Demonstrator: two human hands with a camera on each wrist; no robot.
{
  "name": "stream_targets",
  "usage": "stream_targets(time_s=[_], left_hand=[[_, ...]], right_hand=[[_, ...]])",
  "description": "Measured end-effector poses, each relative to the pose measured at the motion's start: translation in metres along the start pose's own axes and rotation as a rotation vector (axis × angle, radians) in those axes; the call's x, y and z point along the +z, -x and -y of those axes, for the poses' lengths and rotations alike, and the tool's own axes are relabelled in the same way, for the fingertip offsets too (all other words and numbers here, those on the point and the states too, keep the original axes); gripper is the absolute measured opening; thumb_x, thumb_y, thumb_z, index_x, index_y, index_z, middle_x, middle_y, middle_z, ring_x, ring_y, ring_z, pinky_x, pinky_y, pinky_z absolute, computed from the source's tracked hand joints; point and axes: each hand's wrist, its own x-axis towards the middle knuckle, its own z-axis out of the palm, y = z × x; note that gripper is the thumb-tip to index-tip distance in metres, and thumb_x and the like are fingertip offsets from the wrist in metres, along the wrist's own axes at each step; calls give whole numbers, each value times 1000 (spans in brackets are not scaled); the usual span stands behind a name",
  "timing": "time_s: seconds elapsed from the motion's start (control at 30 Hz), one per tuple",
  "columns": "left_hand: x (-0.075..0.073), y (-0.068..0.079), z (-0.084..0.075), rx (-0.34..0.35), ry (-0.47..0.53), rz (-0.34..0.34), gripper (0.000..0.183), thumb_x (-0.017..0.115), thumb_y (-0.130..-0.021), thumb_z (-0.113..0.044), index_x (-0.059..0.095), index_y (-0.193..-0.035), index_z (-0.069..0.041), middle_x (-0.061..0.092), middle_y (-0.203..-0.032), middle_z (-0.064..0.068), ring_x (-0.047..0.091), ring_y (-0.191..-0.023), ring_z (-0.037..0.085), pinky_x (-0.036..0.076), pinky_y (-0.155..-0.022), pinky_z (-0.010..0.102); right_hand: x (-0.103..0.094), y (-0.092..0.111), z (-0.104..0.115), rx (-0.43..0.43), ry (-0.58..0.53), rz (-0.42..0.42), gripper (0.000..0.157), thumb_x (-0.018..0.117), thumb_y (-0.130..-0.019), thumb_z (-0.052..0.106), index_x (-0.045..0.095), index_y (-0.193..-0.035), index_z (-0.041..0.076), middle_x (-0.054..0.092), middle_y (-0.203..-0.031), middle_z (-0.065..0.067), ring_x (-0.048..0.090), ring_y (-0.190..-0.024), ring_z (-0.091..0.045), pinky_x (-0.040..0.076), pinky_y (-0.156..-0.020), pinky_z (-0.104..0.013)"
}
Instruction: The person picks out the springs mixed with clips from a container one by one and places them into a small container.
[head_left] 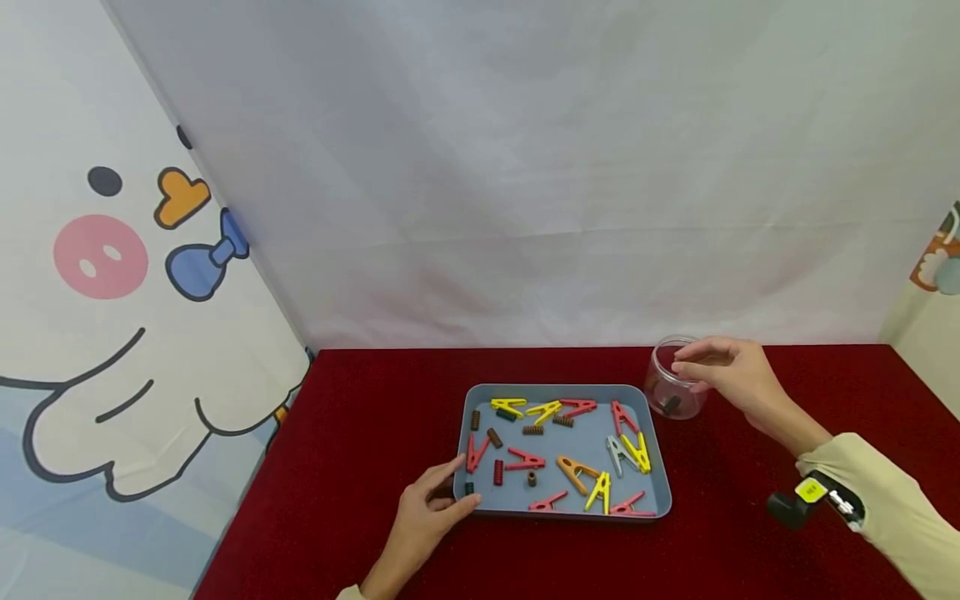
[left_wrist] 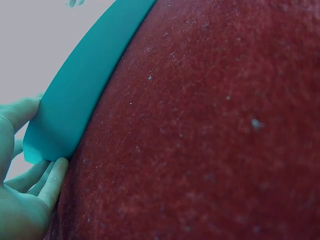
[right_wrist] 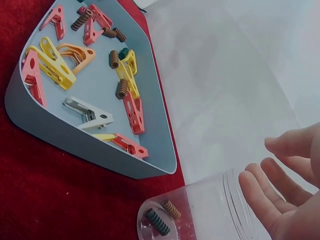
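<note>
The yellow label [head_left: 811, 490] at the right wrist is too small to read. On the table [head_left: 375, 442], I count twelve clips [right_wrist: 63, 77] and eight springs [head_left: 498, 472] inside the tray [head_left: 588, 437], two more springs inside the jar [head_left: 690, 406]. The left hand [head_left: 422, 515] grips the tray's near-left corner; the right hand [head_left: 731, 375], its fingers relaxed and free, is near the jar's mouth.

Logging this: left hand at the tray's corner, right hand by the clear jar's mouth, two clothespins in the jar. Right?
Wrong contents: the jar holds a dark green spring and a brown spring, per the right wrist view. The left hand at the corner of the tray and right hand by the jar's mouth match.
</note>
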Motion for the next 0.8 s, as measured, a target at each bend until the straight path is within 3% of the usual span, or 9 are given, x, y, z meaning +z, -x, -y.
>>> stream_targets(time_s=[0.33,0.8], left_hand=[[-1,1,-1,-10,-10,3,59,75,-83,-23,52,-137,-17,53,-130,9,54,-112,26,50,-77,23],[0,0,-2,-11,-5,-3,59,76,-82,-22,53,-136,-17,54,-129,10,54,-111,26,51,-76,23]], right_hand=[[9,5,4,-59,-21,39,33,73,-85,14,64,-106,-10,70,-90,-1,67,-72,-12,55,-60,-32],[22,11,13,-43,-39,105,33,74,-84,15,64,-106,-7,70,-89,-11,65,-65,-20,55,-59,-35]])
